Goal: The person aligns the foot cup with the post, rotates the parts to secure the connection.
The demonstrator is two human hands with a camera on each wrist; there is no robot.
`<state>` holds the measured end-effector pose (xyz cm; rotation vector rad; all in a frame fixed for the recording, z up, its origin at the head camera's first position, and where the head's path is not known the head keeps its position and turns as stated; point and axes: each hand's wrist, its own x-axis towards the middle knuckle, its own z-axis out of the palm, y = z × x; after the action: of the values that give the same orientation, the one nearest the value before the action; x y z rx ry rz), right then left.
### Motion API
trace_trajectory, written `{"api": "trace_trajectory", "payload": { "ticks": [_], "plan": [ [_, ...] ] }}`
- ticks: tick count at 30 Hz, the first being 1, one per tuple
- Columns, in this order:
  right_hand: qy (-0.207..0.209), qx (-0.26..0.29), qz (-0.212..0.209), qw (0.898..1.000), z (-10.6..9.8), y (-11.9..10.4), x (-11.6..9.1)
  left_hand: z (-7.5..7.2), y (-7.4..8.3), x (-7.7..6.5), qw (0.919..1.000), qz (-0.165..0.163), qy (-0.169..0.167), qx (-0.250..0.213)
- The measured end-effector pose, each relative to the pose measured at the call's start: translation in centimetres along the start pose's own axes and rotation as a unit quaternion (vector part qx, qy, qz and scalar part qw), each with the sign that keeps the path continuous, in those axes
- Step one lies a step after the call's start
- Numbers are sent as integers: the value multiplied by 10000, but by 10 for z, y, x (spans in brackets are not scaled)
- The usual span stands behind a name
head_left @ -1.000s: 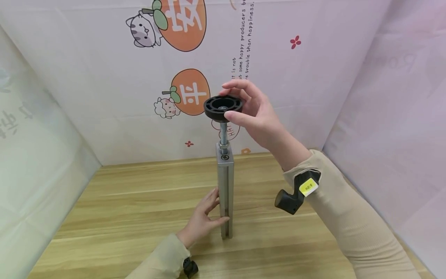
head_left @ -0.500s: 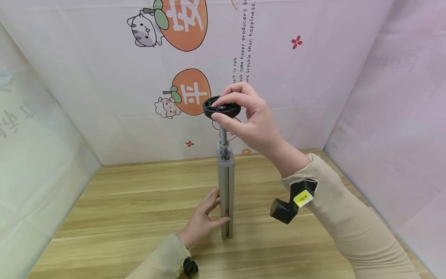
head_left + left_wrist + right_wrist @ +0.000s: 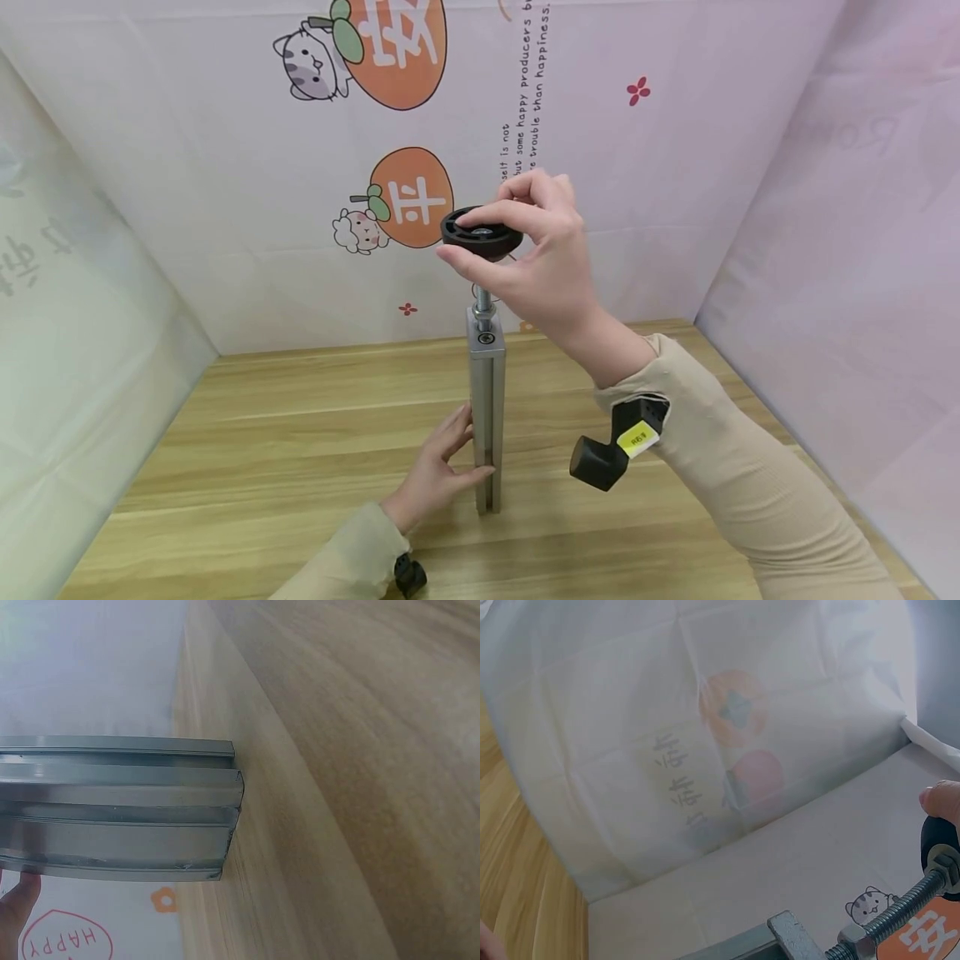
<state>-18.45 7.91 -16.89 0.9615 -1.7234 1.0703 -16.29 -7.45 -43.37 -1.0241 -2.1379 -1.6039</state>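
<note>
A grey aluminium profile (image 3: 487,417) stands upright on the wooden table, its grooved lower end (image 3: 120,795) close in the left wrist view. My left hand (image 3: 431,479) grips it low down, thumb at the front, fingers at its left side. From its top end rises a threaded bolt (image 3: 483,298) with a nut (image 3: 856,941) close above the end plate. That bolt carries a round black levelling foot (image 3: 487,245), disc facing up. My right hand (image 3: 555,254) pinches this foot, thumb at the near rim and index finger over the top; the other fingers are partly hidden behind.
Wood-grain table (image 3: 300,433) lies around the profile. White printed cloth (image 3: 585,150) forms the back wall, with more cloth at both sides. Each sleeve has a black wrist camera (image 3: 600,462) strapped on.
My right thumb and index finger have moved leftward across the foot, from its right side to around its near and top sides, and the wrist has turned. My left hand stays put.
</note>
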Motion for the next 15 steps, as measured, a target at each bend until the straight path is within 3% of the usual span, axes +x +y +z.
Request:
{"api": "trace_trajectory", "payload": {
  "ticks": [5,8,10,12,15],
  "plan": [
    [38,90,46,9999,1,1,0,0,1,0,10000,-4,7,15],
    [7,720,403,9966,0,5,0,0,0,-1,10000,20,0,11],
    [-32,1304,787,9883,-1,8,0,0,0,-1,10000,47,-14,9],
    [-187,2062,1288,9698,-2,12,1,0,-1,0,10000,71,-39,8],
    [-626,3357,1944,9195,0,20,1,-1,-2,0,9999,120,-52,42]
  ]
}}
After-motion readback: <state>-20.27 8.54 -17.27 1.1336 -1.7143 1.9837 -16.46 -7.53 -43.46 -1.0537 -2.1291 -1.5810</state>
